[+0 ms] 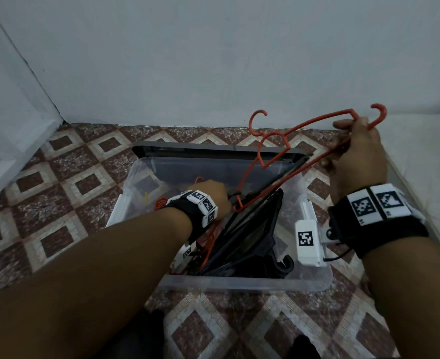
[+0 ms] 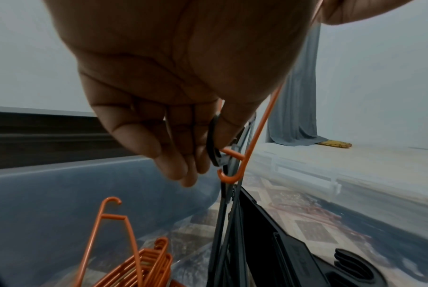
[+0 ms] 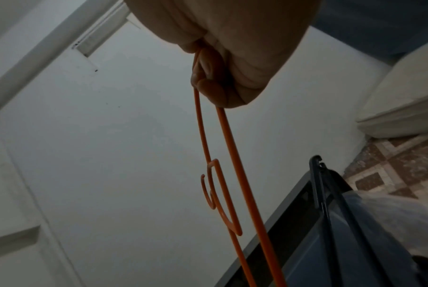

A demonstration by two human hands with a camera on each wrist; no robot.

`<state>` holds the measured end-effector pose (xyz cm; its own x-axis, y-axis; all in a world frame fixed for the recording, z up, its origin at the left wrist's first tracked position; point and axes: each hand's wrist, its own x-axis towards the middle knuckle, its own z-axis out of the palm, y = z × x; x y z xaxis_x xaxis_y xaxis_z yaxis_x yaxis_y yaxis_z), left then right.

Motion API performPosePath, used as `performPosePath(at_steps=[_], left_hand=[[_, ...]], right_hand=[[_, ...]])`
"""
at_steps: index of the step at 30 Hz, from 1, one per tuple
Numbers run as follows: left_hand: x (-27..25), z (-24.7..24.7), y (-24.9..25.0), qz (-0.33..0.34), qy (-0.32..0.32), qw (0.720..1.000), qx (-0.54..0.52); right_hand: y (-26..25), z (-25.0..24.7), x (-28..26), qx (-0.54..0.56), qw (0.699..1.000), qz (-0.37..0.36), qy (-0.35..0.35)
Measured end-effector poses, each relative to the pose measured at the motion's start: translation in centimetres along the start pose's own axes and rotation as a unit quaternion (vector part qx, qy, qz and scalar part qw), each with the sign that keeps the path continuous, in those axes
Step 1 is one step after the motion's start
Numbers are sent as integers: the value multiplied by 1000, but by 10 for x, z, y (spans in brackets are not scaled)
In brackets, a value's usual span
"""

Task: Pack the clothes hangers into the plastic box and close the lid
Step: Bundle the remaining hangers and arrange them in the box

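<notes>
A clear plastic box (image 1: 239, 284) stands open on the tiled floor, and its dark grey lid (image 1: 187, 147) leans behind it. Black hangers (image 1: 252, 229) and a bundle of orange hangers (image 2: 144, 266) lie inside. My left hand (image 1: 213, 195) is down in the box. Its thumb and fingers (image 2: 173, 167) pinch a black hanger's hook (image 2: 211, 143), where the lower end of an orange hanger (image 2: 232, 174) is caught. My right hand (image 1: 353, 136) is raised past the box's right corner, gripping two orange hangers (image 1: 304, 128) near their hooks. They slant down into the box.
A white wall runs just behind the lid. A pale mattress (image 1: 420, 151) borders the floor on the right, and a white door frame (image 1: 6, 151) stands at the left. White latches (image 1: 307, 208) stick out on the box's sides. Patterned floor tiles (image 1: 71, 177) lie around the box.
</notes>
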<state>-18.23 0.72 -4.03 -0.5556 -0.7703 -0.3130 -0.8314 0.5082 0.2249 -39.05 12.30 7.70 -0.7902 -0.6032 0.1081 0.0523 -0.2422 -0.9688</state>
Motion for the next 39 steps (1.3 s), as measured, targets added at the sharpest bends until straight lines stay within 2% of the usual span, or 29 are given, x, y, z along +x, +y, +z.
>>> performPosePath(at_steps=[4,9,16,20,23,25,26,27,29,30,31,32,34,36,37,38,39], left_hand=[[3,-5,-3,15,-9,1000,-11],[3,-8,-5,14,37,999,-24],[-1,-13,-7,7,42,998,-50],[-4,-14,-5,-14,28,998,-48],[-9,-18,-1,-25,22,996,-80],[-15,-29,5,-29,42,992,-115],[-18,-37,8,-29,60,985,-159],[-21,-45,12,-29,66,965,-253],[-31,-62,20,-14,31,875,-484],[-35,-69,23,14,8,846,-533],[-40,-74,25,55,-2,842,-537],[-44,-77,25,90,5,850,-519],[-53,-87,18,119,70,871,-471],[-57,-97,3,105,170,904,-379],[-59,-101,-5,98,208,917,-325],[-60,-103,-12,98,228,927,-280],[-62,-103,-18,104,230,940,-231]], right_hand=[[3,0,1,31,999,29,22],[3,-4,7,26,999,10,27],[-2,-19,18,-5,994,2,109],[-9,-27,22,43,990,18,135],[-16,-31,18,98,989,28,110],[-18,-31,15,131,988,30,81],[-18,-30,14,144,986,34,73],[-18,-28,13,150,985,38,70],[-16,-25,13,158,984,50,63],[-15,-23,12,171,982,59,49],[-11,-19,12,183,980,71,28],[-8,-16,11,186,978,92,2],[-2,-12,9,138,978,149,-54],[2,-11,8,-59,984,155,-70],[5,-13,8,-183,973,129,-64],[8,-14,7,-281,957,72,-27],[8,-13,3,-329,944,-10,-2]])
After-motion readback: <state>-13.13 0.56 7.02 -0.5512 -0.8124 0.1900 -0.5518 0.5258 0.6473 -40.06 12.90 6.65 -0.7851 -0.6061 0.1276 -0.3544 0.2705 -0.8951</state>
